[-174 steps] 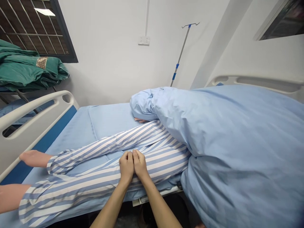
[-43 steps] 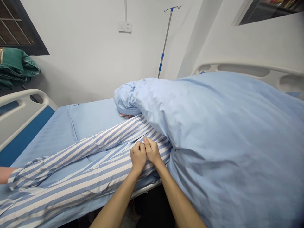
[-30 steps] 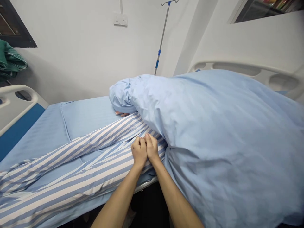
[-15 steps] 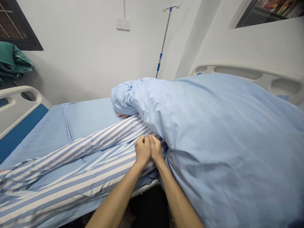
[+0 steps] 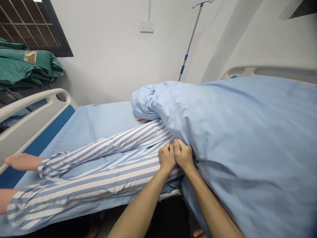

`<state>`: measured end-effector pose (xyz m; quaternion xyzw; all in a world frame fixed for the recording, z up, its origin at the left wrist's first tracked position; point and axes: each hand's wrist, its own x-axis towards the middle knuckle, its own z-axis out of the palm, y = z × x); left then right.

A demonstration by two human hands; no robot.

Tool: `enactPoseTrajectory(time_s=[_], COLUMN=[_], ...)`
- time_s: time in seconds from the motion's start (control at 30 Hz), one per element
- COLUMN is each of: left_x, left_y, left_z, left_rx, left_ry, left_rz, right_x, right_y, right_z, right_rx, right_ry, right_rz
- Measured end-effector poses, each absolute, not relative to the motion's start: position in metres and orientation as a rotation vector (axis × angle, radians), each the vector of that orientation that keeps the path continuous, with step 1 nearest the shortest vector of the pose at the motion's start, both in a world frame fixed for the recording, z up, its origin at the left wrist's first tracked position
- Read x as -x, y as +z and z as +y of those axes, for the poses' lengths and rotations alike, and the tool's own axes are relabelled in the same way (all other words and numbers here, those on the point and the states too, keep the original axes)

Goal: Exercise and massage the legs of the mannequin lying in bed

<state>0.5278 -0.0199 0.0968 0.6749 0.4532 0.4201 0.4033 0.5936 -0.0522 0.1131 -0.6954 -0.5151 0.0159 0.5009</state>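
Observation:
My left hand [image 5: 167, 156] and my right hand [image 5: 182, 152] are closed into fists, side by side and touching. They rest at the upper part of blue-and-white striped trousers [image 5: 119, 175], close to the edge of a light blue quilt [image 5: 235, 132]. Whatever the curled fingers may hold is hidden. The trousers are worn by a figure lying on the bed, with a bare foot [image 5: 24, 162] showing at the left. Fingertips [image 5: 142, 119] of the lying figure stick out under the quilt's far edge; its upper body is covered.
Blue sheeting [image 5: 111, 115] covers the bed. A pale end board [image 5: 37, 112] stands at the left, and a side rail [image 5: 279, 72] runs behind the quilt. Beyond the bed are an IV pole [image 5: 190, 43], a wall socket [image 5: 147, 26] and folded green cloth [image 5: 27, 69].
The view has swung left, so the bed and hands appear farther right and the feet have come into sight. Both fists stay together at the same place on the trousers.

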Motion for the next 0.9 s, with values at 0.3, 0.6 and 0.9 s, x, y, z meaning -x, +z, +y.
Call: enactPoseTrajectory(time_s=[0.3,0.6,0.9], left_x=[-0.459,-0.195,-0.046], left_y=[0.102,0.094,0.075], left_z=[-0.005,0.045,0.048], left_rx=[-1.763,-1.84,-2.13], left_ry=[0.782,0.966,0.667], left_rz=[0.765,1.333,1.824], right_x=[-0.591,-0.595,-0.589], right_y=[0.089,0.081,0.088], right_z=[-0.049,-0.046,-0.046], right_rx=[1.684,1.741,1.974], right_ry=[0.059,0.043,0.024], right_rz=[-0.996,-0.959,-0.925])
